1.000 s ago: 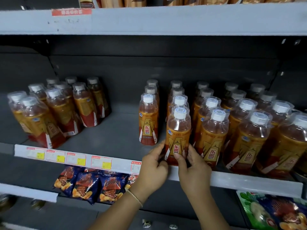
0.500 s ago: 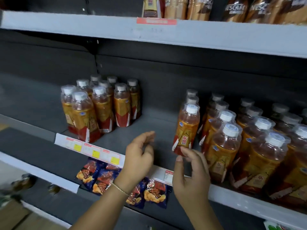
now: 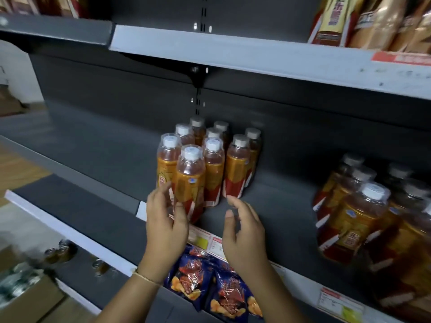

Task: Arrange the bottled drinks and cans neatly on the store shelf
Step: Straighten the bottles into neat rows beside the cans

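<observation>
1. The left hand [image 3: 166, 220] is reaching toward the front bottle [image 3: 190, 183] of the left cluster of bottles [image 3: 205, 159]; its grip is apart, fingers spread beside the label, and contact with the bottle cannot be told.
2. The right hand [image 3: 242, 231] is hovering just beside the same cluster, its grip loosely curved and holding nothing.
3. To do this step well, both hands should be closing low on the bottle's body (not near the cap, where a tall bottle tips), then sliding it along the shelf [image 3: 268, 206] into line with its neighbours, label facing out.
4. The front bottle is standing at the shelf's front edge, ahead of the others and just above the price strip [image 3: 210, 241]; it appears slightly out of row.
5. Each bottle is showing a white cap, a clear shoulder with amber drink, and an orange-and-red label; the cluster is standing upright in short rows.
6. A second group of bottles [image 3: 363, 217] is standing well apart to the right, blurred at the frame's edge.
</observation>
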Motion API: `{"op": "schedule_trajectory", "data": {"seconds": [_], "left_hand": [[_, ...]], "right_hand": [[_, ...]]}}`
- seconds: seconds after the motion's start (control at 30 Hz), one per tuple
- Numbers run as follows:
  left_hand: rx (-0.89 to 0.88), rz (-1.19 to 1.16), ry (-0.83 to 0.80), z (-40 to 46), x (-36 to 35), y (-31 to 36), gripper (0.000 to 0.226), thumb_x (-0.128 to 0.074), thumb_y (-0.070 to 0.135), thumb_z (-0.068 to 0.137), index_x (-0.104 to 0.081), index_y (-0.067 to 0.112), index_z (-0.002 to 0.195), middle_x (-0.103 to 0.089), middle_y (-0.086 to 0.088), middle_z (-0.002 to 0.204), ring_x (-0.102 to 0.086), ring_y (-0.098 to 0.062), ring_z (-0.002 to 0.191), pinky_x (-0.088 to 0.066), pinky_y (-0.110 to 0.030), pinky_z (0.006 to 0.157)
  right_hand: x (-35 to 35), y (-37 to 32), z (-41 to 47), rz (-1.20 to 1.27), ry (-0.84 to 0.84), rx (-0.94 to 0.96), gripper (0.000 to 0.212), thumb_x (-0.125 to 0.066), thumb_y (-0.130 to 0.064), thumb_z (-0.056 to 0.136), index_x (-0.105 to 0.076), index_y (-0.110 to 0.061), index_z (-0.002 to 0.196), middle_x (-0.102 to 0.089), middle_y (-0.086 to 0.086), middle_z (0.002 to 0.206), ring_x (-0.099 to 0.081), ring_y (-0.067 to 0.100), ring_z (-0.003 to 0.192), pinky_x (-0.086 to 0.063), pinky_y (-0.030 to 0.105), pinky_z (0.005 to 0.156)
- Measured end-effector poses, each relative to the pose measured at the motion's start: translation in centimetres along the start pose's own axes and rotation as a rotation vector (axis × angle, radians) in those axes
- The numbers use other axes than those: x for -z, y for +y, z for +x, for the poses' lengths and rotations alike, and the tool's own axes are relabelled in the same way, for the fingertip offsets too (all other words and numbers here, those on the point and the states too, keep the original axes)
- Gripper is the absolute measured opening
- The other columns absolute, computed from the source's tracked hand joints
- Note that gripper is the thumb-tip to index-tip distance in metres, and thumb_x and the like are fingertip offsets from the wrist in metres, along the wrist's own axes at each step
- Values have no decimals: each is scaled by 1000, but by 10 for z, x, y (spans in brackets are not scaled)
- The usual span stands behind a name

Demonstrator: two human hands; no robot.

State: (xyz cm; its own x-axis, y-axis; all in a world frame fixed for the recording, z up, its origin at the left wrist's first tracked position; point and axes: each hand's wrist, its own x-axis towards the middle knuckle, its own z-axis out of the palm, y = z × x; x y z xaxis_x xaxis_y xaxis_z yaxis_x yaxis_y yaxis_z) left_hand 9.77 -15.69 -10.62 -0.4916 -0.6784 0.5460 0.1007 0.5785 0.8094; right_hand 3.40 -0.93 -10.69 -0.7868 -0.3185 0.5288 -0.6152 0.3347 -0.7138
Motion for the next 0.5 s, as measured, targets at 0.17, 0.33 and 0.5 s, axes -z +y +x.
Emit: {"op": "schedule_trajectory", "data": {"seconds": [0.17, 0.33, 0.5], "left_hand": [[61, 188, -350, 22, 0, -28, 56, -61, 36, 92, -45, 11, 139, -56, -8, 129, -53, -24, 117, -47, -43, 97], [37, 312, -313, 32, -9, -35, 74, -67, 55, 82, -45, 12, 137, -57, -5, 124, -52, -22, 111, -50, -36, 89], [-39, 273, -199, 26, -13, -36, 80, -81, 45, 73, -50, 7, 136, -61, -7, 124, -55, -23, 113, -46, -27, 90]], "right_hand": [[-40, -3, 28, 115, -179, -152, 36, -42, -24, 106, -53, -24, 140, -59, -13, 135, -52, -4, 121, -35, -4, 88], [-58, 4, 45, 246, -231, -268, 37, -39, -33, 107, -53, -24, 140, -61, -7, 135, -56, 6, 125, -49, 34, 105], [-56, 4, 47, 337, -191, -308, 33, -43, -27, 105, -61, -22, 133, -65, -2, 129, -60, 14, 121, -50, 44, 105]]}}
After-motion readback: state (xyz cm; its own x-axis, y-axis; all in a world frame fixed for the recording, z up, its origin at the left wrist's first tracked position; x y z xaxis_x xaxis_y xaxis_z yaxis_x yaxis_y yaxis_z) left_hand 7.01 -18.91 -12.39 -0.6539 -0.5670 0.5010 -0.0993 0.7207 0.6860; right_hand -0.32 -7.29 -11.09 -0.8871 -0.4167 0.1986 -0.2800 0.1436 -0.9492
